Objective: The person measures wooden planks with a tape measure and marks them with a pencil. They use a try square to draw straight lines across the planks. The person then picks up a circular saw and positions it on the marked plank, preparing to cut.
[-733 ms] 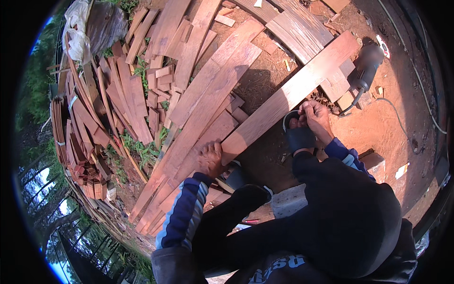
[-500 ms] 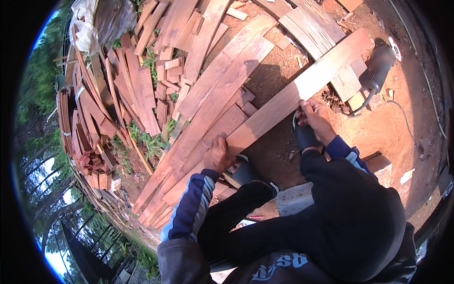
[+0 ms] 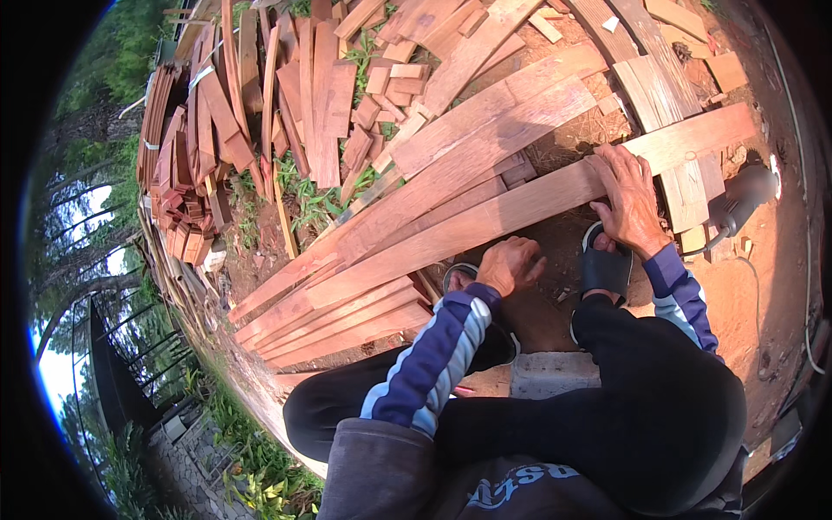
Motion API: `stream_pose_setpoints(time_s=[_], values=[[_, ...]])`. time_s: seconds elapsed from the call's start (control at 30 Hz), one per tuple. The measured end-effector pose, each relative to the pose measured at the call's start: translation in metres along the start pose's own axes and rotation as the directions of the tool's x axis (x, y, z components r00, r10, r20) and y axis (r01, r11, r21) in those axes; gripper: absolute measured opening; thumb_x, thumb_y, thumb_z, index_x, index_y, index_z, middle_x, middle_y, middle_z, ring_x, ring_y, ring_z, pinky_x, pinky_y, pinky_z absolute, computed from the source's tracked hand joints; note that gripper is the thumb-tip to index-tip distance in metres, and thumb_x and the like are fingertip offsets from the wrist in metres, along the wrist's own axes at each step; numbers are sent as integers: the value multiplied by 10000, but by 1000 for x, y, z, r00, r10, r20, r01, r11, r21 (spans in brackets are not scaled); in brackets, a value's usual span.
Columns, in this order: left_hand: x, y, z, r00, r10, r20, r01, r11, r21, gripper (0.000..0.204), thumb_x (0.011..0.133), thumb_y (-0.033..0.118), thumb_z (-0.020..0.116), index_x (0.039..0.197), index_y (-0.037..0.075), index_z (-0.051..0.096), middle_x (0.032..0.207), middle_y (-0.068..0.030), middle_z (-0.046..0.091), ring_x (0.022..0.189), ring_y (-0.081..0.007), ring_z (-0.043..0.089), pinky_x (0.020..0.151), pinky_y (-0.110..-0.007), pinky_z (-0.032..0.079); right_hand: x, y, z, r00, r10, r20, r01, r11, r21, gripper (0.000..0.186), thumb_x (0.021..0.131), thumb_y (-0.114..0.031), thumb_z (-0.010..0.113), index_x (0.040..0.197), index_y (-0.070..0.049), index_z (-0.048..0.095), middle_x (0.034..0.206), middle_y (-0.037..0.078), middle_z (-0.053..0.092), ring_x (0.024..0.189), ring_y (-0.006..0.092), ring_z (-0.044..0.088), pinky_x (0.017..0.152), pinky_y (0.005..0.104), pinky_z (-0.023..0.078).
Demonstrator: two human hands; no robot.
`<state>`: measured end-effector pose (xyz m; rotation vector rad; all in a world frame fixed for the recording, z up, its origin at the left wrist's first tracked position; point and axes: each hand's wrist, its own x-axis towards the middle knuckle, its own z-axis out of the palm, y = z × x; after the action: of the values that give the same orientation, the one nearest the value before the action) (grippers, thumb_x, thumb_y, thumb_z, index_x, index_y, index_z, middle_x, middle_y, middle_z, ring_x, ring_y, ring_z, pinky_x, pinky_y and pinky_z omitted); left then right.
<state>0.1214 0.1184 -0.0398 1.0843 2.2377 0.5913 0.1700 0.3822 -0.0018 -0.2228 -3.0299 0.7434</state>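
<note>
A long reddish-brown wooden plank (image 3: 529, 204) runs from the lower left to the upper right, its far end across a thick weathered board (image 3: 650, 91). My right hand (image 3: 626, 198) grips the plank across its width, fingers over the top face and thumb at the near edge. My left hand (image 3: 510, 265) hovers apart from the plank, just nearer to me than its edge. Its fingers are loosely bent with nothing visible in them. Beneath the plank's left part, several similar planks (image 3: 347, 321) lie fanned out.
An angle grinder with a toothed disc (image 3: 744, 192) lies at right, its cable on the soil. Cut offcuts (image 3: 394, 87) and stacked strips (image 3: 178, 208) fill the far left. My sandalled feet (image 3: 604, 264) flank bare soil; a grey block (image 3: 555, 374) sits between my legs.
My left hand has let go of the plank and moved right. My right hand has shifted from the plank's near edge to over its top. The whole view has turned.
</note>
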Motion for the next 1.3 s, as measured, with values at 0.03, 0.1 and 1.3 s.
stream_pose_setpoints(time_s=[0.03,0.1,1.3], values=[[5,20,19,960,-279,30,278,934,-223,223,834,266,682,931,69,649,826,-118,654,784,-304,647,682,-413,515,9,3,-3,985,-56,161,76,990,-122,781,669,-78,756,1383,-52,441,1369,153,461,1343,341,376,1125,542,245],[12,35,72,782,-623,-4,417,527,-741,260,865,267,671,987,40,634,790,-94,647,703,-212,623,655,-351,517,23,7,-1,945,-107,308,185,954,-235,856,660,-80,767,1429,-71,390,1383,142,455,1352,342,369,1136,571,224],[67,34,-73,877,-233,-419,234,971,-51,775,589,270,894,1255,98,537,1176,-119,562,1159,-329,490,1012,-454,362,61,78,-40,956,-294,-10,288,942,-173,586,548,22,724,1110,-7,558,1072,127,589,1104,311,527,1048,406,372]])
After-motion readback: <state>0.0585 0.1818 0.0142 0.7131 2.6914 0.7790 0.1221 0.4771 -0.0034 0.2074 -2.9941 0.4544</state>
